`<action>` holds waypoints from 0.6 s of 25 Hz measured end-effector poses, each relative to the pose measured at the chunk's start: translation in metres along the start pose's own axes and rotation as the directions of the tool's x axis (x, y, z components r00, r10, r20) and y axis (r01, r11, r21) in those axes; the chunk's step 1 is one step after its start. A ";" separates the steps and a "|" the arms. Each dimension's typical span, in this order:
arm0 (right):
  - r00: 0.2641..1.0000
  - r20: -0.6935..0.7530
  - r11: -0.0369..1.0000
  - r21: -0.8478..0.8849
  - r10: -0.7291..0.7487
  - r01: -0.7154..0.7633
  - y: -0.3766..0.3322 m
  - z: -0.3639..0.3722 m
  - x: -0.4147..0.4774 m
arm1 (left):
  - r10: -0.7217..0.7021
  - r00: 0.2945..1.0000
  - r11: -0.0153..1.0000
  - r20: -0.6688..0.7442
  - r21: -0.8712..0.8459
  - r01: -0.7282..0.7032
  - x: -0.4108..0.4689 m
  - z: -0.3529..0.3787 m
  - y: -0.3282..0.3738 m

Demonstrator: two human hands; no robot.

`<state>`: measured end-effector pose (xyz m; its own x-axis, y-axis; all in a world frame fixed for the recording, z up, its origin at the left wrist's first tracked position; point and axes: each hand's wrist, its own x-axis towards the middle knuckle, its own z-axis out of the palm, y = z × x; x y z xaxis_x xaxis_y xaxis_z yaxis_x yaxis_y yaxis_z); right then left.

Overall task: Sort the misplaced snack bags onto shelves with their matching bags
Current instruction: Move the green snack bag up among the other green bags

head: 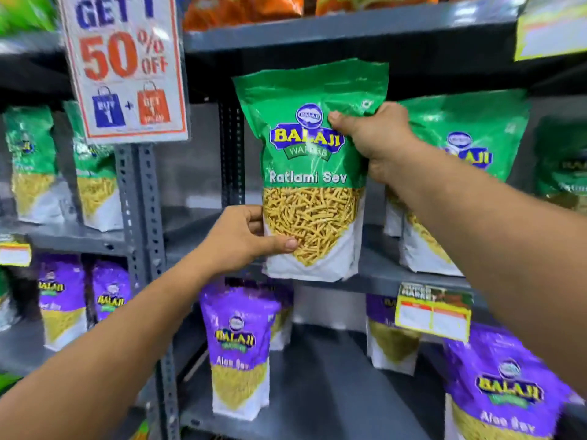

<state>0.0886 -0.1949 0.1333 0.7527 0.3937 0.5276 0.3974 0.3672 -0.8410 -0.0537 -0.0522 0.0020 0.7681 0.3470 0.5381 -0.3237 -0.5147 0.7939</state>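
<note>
Grey shop shelf (374, 274), green bags beside. Left hand (241, 239) and right hand (374, 138) pinching green bag (313, 173). Could tip off edge if let go early.

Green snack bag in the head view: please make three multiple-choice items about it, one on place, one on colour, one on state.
1. Where is the green bag?
A. in front of the middle shelf
B. lying on the floor
C. in a basket

2. What colour are the bags on the shelf below?
A. red
B. purple
C. black

3. How is the green bag held?
A. by the left hand only
B. by the right hand only
C. by both hands

Answers:
1 A: its bottom hangs at the shelf edge, beside another green bag.
2 B: their tops are purple.
3 C: the left hand grips the lower edge, the right the top.
</note>
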 end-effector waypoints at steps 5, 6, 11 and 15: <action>0.998 -0.059 1.000 -0.020 -0.019 0.018 0.042 0.026 0.041 | -0.007 1.000 1.000 0.025 0.029 0.006 0.051 -0.025 -0.045; 0.998 -0.066 1.000 -0.022 -0.020 0.019 0.051 0.029 0.046 | -0.020 0.999 1.000 0.032 0.025 0.019 0.059 -0.028 -0.055; 0.996 -0.041 0.996 -0.053 -0.077 0.075 0.077 0.046 0.054 | -0.070 0.994 0.997 0.085 -0.035 0.073 0.076 -0.039 -0.082; 0.972 0.192 0.974 -0.205 0.135 -0.095 0.103 0.023 0.021 | -0.030 0.996 0.994 0.079 -0.103 0.038 0.070 -0.047 -0.084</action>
<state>0.1330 -0.1291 0.0610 0.6847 0.5939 0.4226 0.4235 0.1477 -0.8938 0.0010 0.0522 -0.0133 0.8186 0.2993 0.4901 -0.3495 -0.4176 0.8387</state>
